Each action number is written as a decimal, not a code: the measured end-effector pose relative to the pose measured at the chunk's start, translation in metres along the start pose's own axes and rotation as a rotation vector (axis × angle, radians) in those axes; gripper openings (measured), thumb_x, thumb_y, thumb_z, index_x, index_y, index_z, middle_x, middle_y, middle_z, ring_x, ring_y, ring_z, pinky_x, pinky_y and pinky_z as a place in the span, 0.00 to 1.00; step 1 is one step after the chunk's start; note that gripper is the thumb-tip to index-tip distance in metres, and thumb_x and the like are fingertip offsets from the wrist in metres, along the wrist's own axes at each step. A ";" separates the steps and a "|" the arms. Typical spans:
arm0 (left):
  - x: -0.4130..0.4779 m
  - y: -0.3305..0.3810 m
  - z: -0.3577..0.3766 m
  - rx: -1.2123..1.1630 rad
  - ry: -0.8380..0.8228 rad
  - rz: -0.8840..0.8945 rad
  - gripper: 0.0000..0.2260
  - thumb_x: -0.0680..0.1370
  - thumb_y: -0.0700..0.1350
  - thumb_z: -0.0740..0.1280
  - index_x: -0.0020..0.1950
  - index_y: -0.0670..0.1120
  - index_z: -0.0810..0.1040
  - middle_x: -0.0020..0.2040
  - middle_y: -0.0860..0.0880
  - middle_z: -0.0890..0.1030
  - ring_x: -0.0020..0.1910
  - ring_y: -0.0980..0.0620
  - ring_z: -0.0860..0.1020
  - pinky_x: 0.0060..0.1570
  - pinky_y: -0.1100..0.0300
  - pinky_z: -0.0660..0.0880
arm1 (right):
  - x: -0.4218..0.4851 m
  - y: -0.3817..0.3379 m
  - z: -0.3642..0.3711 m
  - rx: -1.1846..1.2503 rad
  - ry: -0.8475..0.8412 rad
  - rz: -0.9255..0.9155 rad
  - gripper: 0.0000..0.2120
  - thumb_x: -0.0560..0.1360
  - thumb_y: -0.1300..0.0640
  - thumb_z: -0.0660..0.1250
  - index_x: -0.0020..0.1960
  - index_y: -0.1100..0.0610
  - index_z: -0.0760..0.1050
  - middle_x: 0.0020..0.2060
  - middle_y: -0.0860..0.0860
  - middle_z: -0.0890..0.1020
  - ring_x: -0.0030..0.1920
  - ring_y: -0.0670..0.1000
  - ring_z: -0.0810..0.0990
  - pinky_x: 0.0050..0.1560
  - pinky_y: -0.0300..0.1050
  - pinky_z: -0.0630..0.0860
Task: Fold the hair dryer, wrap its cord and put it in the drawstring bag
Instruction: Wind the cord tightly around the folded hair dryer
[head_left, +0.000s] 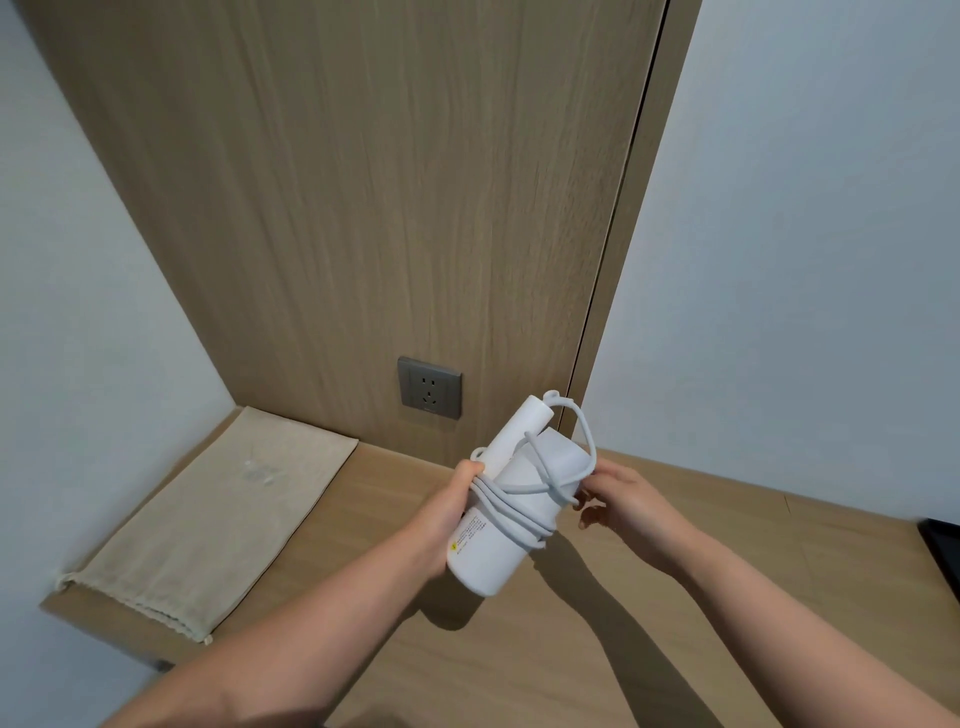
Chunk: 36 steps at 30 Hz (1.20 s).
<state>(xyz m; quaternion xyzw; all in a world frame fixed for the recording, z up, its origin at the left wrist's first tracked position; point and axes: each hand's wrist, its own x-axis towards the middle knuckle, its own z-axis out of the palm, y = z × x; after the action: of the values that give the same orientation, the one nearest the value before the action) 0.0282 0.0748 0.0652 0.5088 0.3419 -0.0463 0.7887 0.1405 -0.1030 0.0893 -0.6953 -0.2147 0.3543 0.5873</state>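
Observation:
A white hair dryer (493, 545) with its handle folded against the barrel is held in the air above the wooden counter (649, 597). Its white cord (519, 512) is looped several times round the body, with one loose loop standing up near the handle end. My left hand (447, 519) grips the dryer from the left side. My right hand (621, 501) pinches the cord at the dryer's right side. A beige drawstring bag (208, 519) lies flat on the counter at the left, its gathered mouth toward the front edge.
A grey wall socket (429, 388) sits in the wooden panel just behind the dryer. White walls close in on the left and right. A dark object (943, 551) shows at the counter's right edge.

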 end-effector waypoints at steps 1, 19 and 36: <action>0.000 0.000 -0.001 0.008 0.011 0.008 0.16 0.80 0.55 0.59 0.54 0.44 0.77 0.42 0.42 0.82 0.40 0.45 0.81 0.39 0.56 0.78 | -0.001 0.001 -0.003 0.108 -0.074 0.037 0.08 0.73 0.56 0.61 0.45 0.57 0.77 0.37 0.51 0.74 0.39 0.50 0.70 0.41 0.44 0.69; -0.002 0.012 0.014 0.186 -0.042 -0.123 0.26 0.78 0.64 0.58 0.64 0.46 0.74 0.50 0.43 0.83 0.48 0.45 0.82 0.48 0.52 0.80 | -0.003 -0.010 0.023 0.249 0.215 0.164 0.10 0.72 0.59 0.70 0.52 0.61 0.80 0.45 0.55 0.85 0.44 0.52 0.83 0.47 0.48 0.80; -0.025 0.004 0.025 1.441 -0.001 0.786 0.47 0.66 0.62 0.73 0.76 0.62 0.47 0.79 0.58 0.43 0.77 0.54 0.46 0.74 0.49 0.52 | -0.010 -0.009 0.026 0.133 0.338 0.240 0.08 0.67 0.60 0.73 0.45 0.61 0.80 0.40 0.59 0.85 0.41 0.58 0.84 0.47 0.56 0.82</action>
<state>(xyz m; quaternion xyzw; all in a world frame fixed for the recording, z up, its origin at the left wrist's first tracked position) 0.0230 0.0493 0.0897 0.9733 0.0247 0.0250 0.2270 0.1156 -0.0912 0.0989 -0.7252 -0.0053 0.3135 0.6130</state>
